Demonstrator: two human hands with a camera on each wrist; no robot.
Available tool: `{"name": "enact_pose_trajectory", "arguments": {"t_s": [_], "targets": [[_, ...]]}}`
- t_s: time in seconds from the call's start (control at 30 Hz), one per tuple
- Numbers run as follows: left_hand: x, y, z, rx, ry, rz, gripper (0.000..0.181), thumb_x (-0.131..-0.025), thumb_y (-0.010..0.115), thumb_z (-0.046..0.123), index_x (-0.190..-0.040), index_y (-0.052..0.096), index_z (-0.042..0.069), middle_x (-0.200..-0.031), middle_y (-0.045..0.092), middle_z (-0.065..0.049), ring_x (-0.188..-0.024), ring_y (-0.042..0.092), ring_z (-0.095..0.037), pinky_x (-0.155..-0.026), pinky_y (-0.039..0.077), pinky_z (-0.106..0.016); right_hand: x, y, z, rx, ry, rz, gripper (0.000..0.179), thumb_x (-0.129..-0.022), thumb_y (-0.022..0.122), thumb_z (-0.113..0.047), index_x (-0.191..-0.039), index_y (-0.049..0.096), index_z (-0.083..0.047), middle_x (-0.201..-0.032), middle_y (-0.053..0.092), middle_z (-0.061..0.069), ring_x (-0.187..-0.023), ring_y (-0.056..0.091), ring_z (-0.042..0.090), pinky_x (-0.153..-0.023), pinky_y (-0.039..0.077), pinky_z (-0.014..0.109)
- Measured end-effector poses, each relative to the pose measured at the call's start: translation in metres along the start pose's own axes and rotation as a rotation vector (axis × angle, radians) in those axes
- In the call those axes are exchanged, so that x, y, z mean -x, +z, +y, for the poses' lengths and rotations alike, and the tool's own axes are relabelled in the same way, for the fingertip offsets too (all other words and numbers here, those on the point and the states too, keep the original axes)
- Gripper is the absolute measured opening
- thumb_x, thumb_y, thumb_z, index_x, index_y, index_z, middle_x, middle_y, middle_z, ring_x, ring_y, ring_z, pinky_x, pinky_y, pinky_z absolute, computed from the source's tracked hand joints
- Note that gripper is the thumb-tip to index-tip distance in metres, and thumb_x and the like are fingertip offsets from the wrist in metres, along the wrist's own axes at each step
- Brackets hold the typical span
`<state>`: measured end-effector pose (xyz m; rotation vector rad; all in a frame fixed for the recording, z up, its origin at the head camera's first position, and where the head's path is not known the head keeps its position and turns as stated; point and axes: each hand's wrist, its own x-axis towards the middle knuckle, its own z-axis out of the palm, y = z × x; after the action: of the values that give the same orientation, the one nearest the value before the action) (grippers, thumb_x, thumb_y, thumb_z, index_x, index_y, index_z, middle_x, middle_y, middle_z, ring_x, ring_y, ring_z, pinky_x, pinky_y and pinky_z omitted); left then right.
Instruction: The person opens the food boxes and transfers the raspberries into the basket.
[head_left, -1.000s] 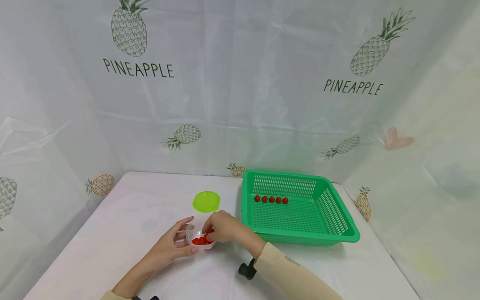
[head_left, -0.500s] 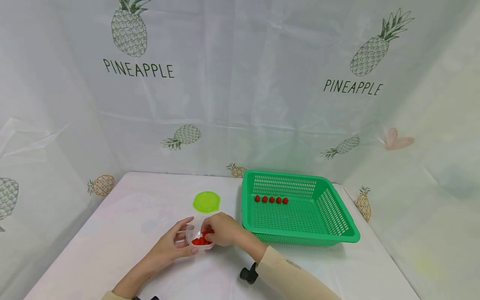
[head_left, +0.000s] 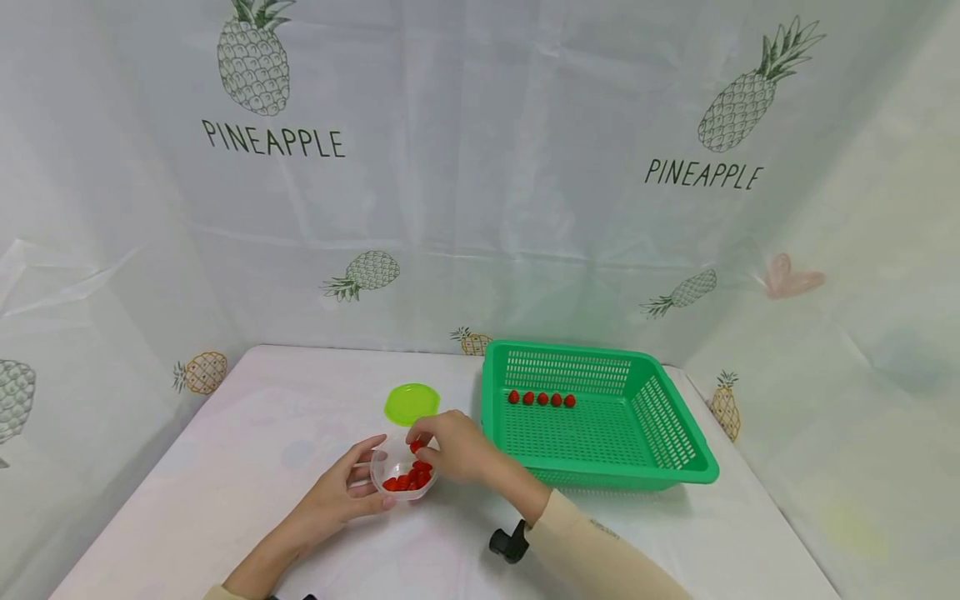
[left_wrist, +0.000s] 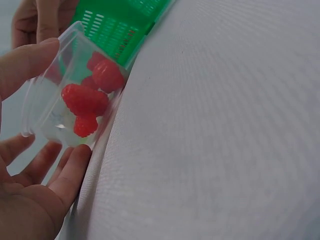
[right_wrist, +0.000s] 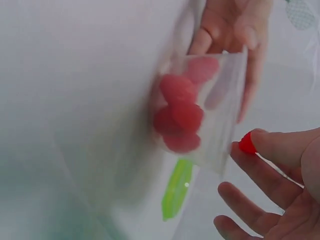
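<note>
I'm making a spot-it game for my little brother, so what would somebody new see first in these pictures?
Probably the bright green basket on the right of the table, with five red berries in a row inside. Next, the clear cup to its left: the left hand holds it, and the right hand pinches one red berry near its rim. Behind everything, pineapple drawings stand out on the pale sheet.

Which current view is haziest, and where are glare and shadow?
Right wrist: haziest, with blurred red berries in the clear plastic tub and a bright glint on the lime-green plastic lid; left wrist: dim, berries crisper; head: fairly evenly lit, soft shadow under the rectangular green plastic basket.
</note>
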<state>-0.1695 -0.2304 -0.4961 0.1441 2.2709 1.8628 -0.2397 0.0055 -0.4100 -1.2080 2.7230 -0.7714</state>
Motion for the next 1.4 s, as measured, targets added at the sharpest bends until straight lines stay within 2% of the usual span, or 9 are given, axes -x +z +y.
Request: {"name": "enact_pose_trajectory", "arguments": {"t_s": [0.2, 0.4, 0.53, 0.63, 0.77, 0.87, 0.97, 1.13, 1.4], "targets": [[0.002, -0.001, 0.003, 0.005, 0.02, -0.011, 0.095, -0.089, 0.088, 0.023, -0.166, 0.032, 0.02, -0.158, 0.045, -0.021, -0.133, 0.062, -0.034, -0.1, 0.059, -0.03, 0.003, -0.023, 0.005, -0.054, -0.063, 0.004, 0.016, -0.101, 0.073, -0.009, -0.117, 0.078, -0.011, -0.103, 0.077, -0.005, -0.097, 0.068, 0.004, -0.09, 0.058, 0.022], [0.003, 0.0, 0.002, 0.005, 0.017, -0.004, 0.096, -0.089, 0.089, 0.023, -0.166, 0.032, 0.021, -0.157, 0.046, -0.02, -0.132, 0.062, -0.033, -0.101, 0.058, -0.03, 0.014, -0.065, 0.009, -0.069, -0.094, 0.03, 0.02, -0.102, 0.073, -0.011, -0.121, 0.077, -0.011, -0.107, 0.077, -0.002, -0.097, 0.068, 0.007, -0.091, 0.06, 0.029], [0.003, 0.0, 0.0, 0.0, 0.008, 0.003, 0.095, -0.088, 0.09, 0.022, -0.165, 0.034, 0.024, -0.157, 0.046, -0.018, -0.132, 0.062, -0.033, -0.101, 0.058, -0.03, 0.024, -0.095, 0.02, -0.066, -0.099, 0.058, 0.023, -0.101, 0.072, -0.007, -0.123, 0.077, -0.01, -0.108, 0.076, -0.002, -0.096, 0.069, 0.008, -0.089, 0.059, 0.027], [0.003, -0.001, 0.001, 0.004, 0.019, -0.002, 0.095, -0.088, 0.089, 0.021, -0.165, 0.034, 0.023, -0.157, 0.045, -0.02, -0.133, 0.062, -0.034, -0.102, 0.058, -0.032, 0.029, -0.116, 0.033, -0.069, -0.088, 0.062, 0.024, -0.102, 0.069, -0.004, -0.125, 0.076, -0.009, -0.108, 0.075, 0.002, -0.09, 0.07, 0.01, -0.083, 0.06, 0.026], [0.004, -0.002, 0.002, 0.014, 0.032, -0.008, 0.095, -0.088, 0.089, 0.02, -0.165, 0.033, 0.02, -0.158, 0.044, -0.021, -0.133, 0.061, -0.035, -0.103, 0.058, -0.034, 0.033, -0.143, 0.055, -0.031, -0.048, 0.05, 0.027, -0.104, 0.066, -0.005, -0.129, 0.075, -0.008, -0.112, 0.075, 0.004, -0.094, 0.072, 0.015, -0.085, 0.061, 0.032], [0.004, -0.002, 0.001, 0.012, 0.02, -0.001, 0.095, -0.088, 0.089, 0.021, -0.165, 0.033, 0.022, -0.158, 0.044, -0.02, -0.134, 0.06, -0.034, -0.102, 0.058, -0.032, 0.034, -0.16, 0.074, 0.002, -0.007, 0.033, 0.027, -0.105, 0.066, -0.007, -0.131, 0.073, -0.007, -0.113, 0.076, 0.003, -0.099, 0.072, 0.017, -0.089, 0.06, 0.036], [0.005, -0.002, -0.001, 0.009, 0.015, 0.004, 0.095, -0.088, 0.089, 0.022, -0.165, 0.034, 0.023, -0.157, 0.045, -0.019, -0.133, 0.061, -0.033, -0.101, 0.058, -0.031, 0.036, -0.172, 0.09, 0.019, 0.028, 0.023, 0.022, -0.105, 0.067, -0.006, -0.126, 0.071, -0.005, -0.108, 0.074, 0.004, -0.096, 0.071, 0.018, -0.084, 0.06, 0.038], [0.005, -0.001, -0.002, 0.017, 0.036, -0.008, 0.094, -0.089, 0.089, 0.02, -0.165, 0.033, 0.022, -0.157, 0.044, -0.02, -0.133, 0.061, -0.034, -0.101, 0.058, -0.029, 0.041, -0.188, 0.119, 0.079, 0.062, 0.026, 0.016, -0.103, 0.07, -0.006, -0.118, 0.071, -0.004, -0.104, 0.073, 0.006, -0.095, 0.07, 0.023, -0.082, 0.06, 0.042], [0.003, -0.001, -0.001, 0.021, 0.04, -0.011, 0.095, -0.089, 0.089, 0.021, -0.165, 0.033, 0.021, -0.157, 0.044, -0.019, -0.133, 0.06, -0.034, -0.101, 0.058, -0.028, 0.049, -0.199, 0.162, 0.134, 0.127, -0.007, 0.024, -0.102, 0.071, -0.007, -0.123, 0.073, 0.003, -0.111, 0.076, 0.014, -0.099, 0.073, 0.031, -0.085, 0.062, 0.047]]}}
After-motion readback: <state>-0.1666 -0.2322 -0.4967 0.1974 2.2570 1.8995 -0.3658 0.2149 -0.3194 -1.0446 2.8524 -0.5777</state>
